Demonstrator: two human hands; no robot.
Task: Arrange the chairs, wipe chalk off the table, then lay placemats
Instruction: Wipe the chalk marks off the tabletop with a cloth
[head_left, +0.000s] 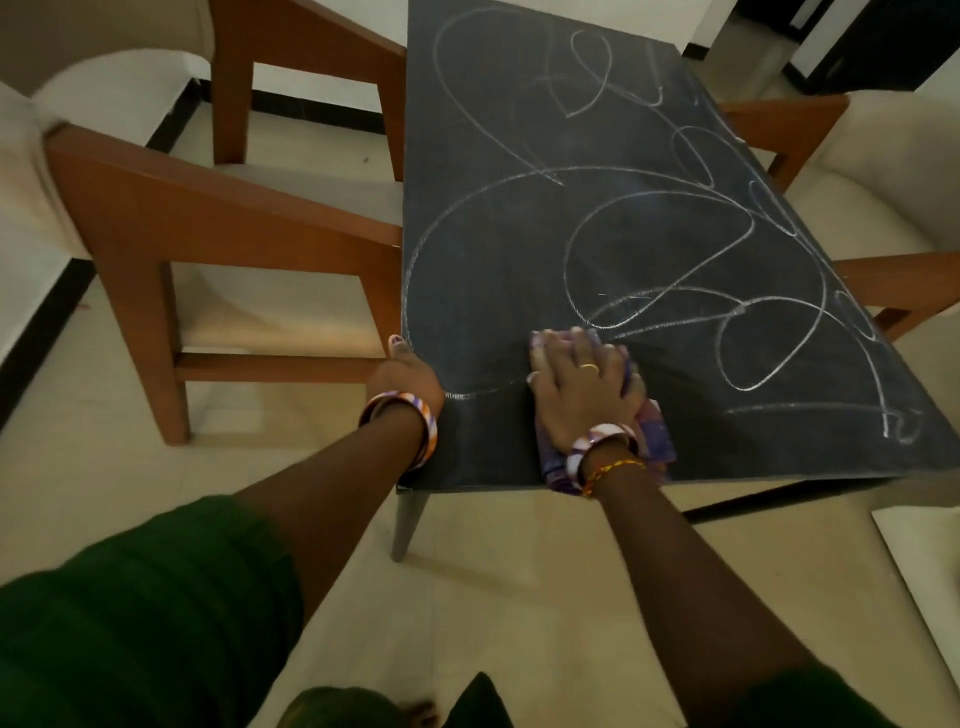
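Observation:
A dark table (519, 260) covered with white chalk scribbles fills the middle of the view. My right hand (579, 384) lies flat, fingers straight, pressing a purple patterned cloth (654, 441) onto the table near its front edge. The strip of table just around the cloth looks darker, with less chalk. My left hand (410, 371) holds the table's left edge near the front corner, its fingers hidden below the edge and the thumb on top.
A wooden armchair with cream cushions (156, 234) stands close against the table's left side. A second one (883, 171) sits at the right side. Pale tiled floor (519, 597) lies in front of the table.

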